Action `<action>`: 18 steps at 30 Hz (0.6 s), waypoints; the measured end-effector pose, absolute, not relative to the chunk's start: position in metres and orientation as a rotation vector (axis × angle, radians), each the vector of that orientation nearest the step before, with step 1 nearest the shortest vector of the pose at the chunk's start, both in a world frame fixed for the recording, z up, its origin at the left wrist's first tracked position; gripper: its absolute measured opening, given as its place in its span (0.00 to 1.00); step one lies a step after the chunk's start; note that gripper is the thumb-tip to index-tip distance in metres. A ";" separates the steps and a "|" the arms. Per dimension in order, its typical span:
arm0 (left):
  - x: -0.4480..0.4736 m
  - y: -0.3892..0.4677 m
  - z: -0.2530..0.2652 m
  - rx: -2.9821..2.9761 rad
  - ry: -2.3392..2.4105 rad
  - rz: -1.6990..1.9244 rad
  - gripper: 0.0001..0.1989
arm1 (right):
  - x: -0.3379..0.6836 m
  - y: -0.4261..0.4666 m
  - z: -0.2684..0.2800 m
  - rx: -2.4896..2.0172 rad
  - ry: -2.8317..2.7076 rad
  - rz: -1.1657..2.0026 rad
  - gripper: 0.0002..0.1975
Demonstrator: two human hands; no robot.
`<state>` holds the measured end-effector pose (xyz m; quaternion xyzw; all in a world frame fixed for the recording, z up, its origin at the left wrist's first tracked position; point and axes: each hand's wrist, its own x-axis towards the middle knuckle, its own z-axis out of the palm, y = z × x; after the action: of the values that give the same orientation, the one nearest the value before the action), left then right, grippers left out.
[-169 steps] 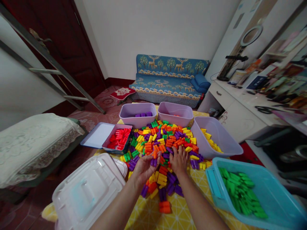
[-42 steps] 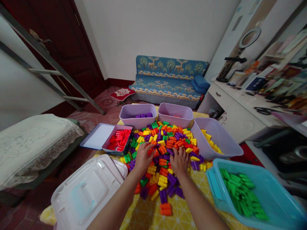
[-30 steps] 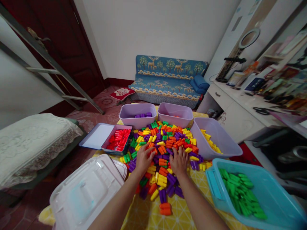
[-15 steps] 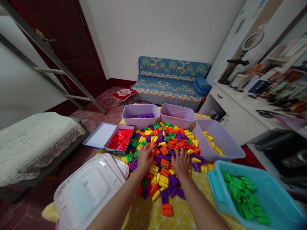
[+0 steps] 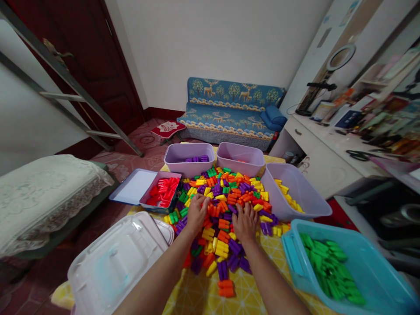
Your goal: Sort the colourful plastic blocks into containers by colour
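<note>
Found red blocks (image 5: 166,188) in the tin (image 5: 153,208) left of centre, green ones (image 5: 328,267) in the blue tub (image 5: 383,262) lower right, purple ones (image 5: 197,159) and yellow ones (image 5: 289,197) in lilac bins (image 5: 188,166) above and right of centre. Judged far from finished: saw a big mixed pile (image 5: 226,215) loose at centre. Noted left hand (image 5: 197,214) half-curled on it, could not tell grip; right hand (image 5: 245,221) spread wide, touching blocks.

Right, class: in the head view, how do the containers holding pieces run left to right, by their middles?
Tin with red pieces, lilac bin with purple pieces, lilac bin with orange pieces, lilac bin with yellow pieces, blue tub with green pieces.
</note>
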<state>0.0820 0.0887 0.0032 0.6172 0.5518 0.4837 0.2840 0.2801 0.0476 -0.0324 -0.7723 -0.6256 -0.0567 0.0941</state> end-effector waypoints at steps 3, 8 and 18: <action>0.084 0.106 -0.001 1.706 1.486 1.299 0.14 | 0.280 0.048 -0.032 -2.296 -1.853 -0.165 0.23; 0.089 0.123 -0.004 1.810 1.546 1.027 0.26 | 0.280 0.047 -0.031 -2.277 -1.860 -0.190 0.23; 0.089 0.097 -0.006 2.056 1.682 0.806 0.23 | 0.280 0.047 -0.030 -2.271 -1.852 -0.192 0.23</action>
<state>0.0893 0.0970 -0.0064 0.7283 0.5958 0.2854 0.1820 0.2802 0.0467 -0.0304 -0.7692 -0.6275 -0.0649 0.1023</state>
